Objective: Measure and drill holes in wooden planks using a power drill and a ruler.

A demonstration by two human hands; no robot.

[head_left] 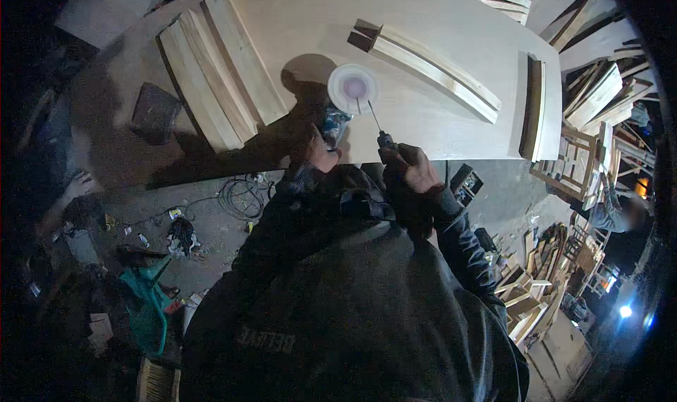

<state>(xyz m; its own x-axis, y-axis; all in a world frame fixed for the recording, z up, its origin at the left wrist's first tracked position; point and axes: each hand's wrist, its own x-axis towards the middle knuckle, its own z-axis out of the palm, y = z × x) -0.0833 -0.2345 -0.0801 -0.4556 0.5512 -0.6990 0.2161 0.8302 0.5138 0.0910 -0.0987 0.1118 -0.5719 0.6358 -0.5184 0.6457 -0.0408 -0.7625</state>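
My left hand [322,153] is closed around the dark blue body of a power tool [337,125], which looks like an angle grinder. At its far end a round pale disc [354,86] with a purplish middle faces up. My right hand [417,171] grips the dark handle of a screwdriver [385,140]. Its thin shaft slants toward the disc's near edge; whether the tip touches it I cannot tell. Both hands are at the near edge of a pale table [310,21].
Wooden strips [218,77] lie at the table's left, a curved pair [437,74] right of the disc, another piece [537,109] at the right end. A dark block [155,111] is far left. Cable [242,196] coils on the floor. A person [620,218] is at right beside stacked wood.
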